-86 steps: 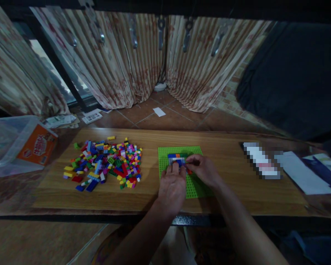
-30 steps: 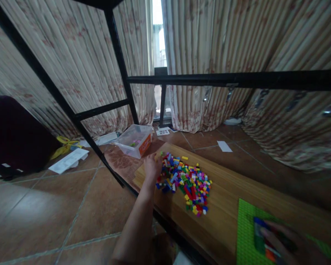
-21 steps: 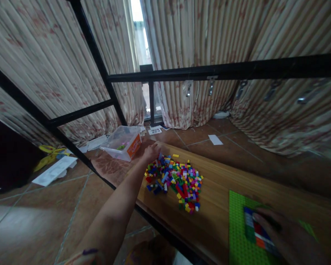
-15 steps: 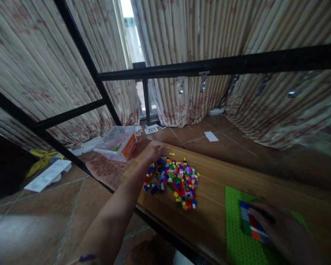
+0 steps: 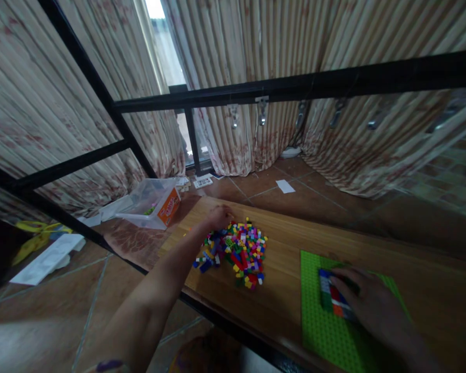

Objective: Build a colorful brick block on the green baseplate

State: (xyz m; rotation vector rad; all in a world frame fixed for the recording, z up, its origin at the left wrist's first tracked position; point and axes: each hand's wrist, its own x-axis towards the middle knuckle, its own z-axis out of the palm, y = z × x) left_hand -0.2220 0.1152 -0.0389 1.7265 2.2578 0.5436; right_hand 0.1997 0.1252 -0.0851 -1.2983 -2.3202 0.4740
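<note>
A heap of colourful toy building bricks lies on the wooden tabletop. At its far left edge is my left hand, its fingers drawn together and pointing down at the wood. Its fingertips cover the spot where a yellow brick lay, and what they pinch is too small to make out. My right hand grips a low block of joined bricks, in blue, grey, green, red and orange, on the green studded baseplate. The thumb lies across its top; the palm and fingers hide its right part.
The long wooden table has a dark edge. Beyond its left end stands a clear plastic box with an orange label. Black metal bars with hanging clips cross in front of the curtains. White packaging lies on the tiled floor.
The view has turned slightly right, shifting everything left. My left hand has moved right and nearer, onto the yellow brick's spot. My right hand stays on the joined bricks.
</note>
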